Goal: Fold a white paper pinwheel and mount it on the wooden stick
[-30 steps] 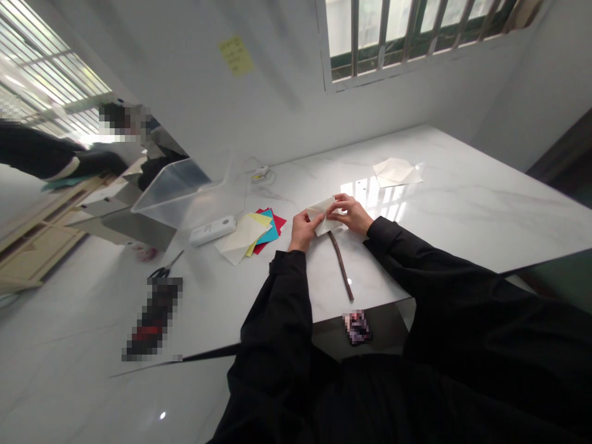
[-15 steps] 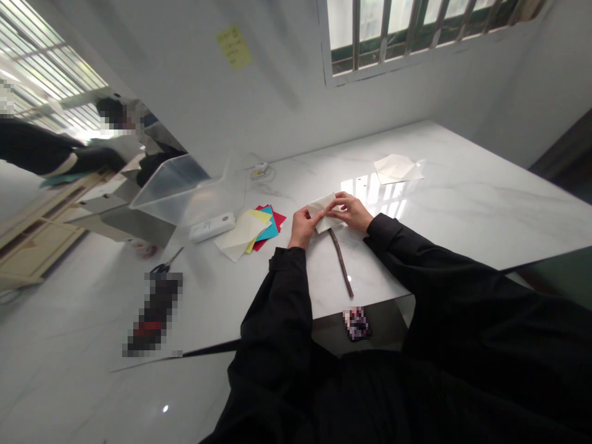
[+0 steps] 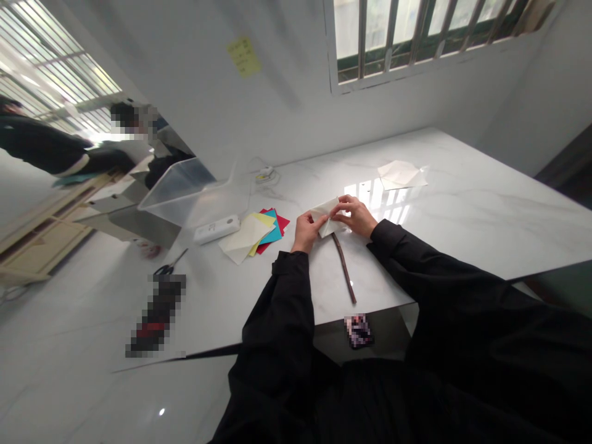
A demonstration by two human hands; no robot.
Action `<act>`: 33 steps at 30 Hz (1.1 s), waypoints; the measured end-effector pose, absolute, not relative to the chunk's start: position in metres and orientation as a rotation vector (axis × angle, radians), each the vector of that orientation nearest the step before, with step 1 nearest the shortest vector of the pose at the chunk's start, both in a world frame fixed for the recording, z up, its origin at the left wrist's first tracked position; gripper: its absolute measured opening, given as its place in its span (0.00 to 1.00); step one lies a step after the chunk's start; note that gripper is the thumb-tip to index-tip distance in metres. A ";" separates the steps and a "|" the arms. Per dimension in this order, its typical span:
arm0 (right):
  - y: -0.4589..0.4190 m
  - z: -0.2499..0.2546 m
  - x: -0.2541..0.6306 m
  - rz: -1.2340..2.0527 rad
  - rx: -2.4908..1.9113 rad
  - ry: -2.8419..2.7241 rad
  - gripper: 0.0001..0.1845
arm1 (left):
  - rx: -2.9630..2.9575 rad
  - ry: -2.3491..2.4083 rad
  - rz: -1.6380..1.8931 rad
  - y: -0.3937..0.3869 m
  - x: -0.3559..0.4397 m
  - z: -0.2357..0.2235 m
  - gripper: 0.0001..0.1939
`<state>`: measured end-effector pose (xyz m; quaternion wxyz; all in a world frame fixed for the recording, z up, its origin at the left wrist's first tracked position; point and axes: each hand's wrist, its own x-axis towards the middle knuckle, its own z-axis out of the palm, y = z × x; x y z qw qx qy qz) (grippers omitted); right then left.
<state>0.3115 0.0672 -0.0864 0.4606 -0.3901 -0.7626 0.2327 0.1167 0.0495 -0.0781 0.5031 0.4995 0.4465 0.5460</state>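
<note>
Between my two hands is a small folded sheet of off-white paper (image 3: pixel 326 229), held just above the table. My left hand (image 3: pixel 306 232) grips its left side, thumb on top near the middle. My right hand (image 3: pixel 357 216) pinches the paper at its right, thumb and fingers close together at a crease. A thin brown stick (image 3: pixel 344 269) lies on the table below the paper, its upper end close to the paper's lower edge. To the left of my hands lie several sheets of coloured paper (image 3: pixel 277 229), with a cream sheet (image 3: pixel 245 239) over them.
Another creased off-white paper (image 3: pixel 401 175) lies farther back on the white marbled table (image 3: pixel 467 203). At left are a white power strip (image 3: pixel 217 229), a clear plastic bin (image 3: pixel 178 191), scissors (image 3: pixel 169 266) and a blurred dark item (image 3: pixel 157 314). People sit at the far left.
The whole view has shifted slightly, so everything appears a little lower and to the right. Both hands still hold the paper, with the right fingers slightly repositioned along it.
</note>
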 end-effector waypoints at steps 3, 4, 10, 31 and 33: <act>0.067 -0.086 0.312 0.552 -0.952 -1.888 0.05 | 1.216 1.081 1.323 0.050 0.116 -0.078 0.25; 0.067 -0.086 0.312 0.549 -0.951 -1.893 0.05 | 1.222 1.083 1.324 0.050 0.116 -0.078 0.25; 0.066 -0.085 0.311 0.577 -0.923 -1.919 0.05 | 1.236 1.092 1.315 0.050 0.116 -0.079 0.24; 0.066 -0.085 0.311 0.709 -0.943 -1.869 0.14 | 1.260 1.012 1.244 0.045 0.115 -0.071 0.29; 0.065 -0.084 0.311 0.727 -0.955 -1.858 0.16 | 1.264 1.007 1.247 0.046 0.115 -0.072 0.29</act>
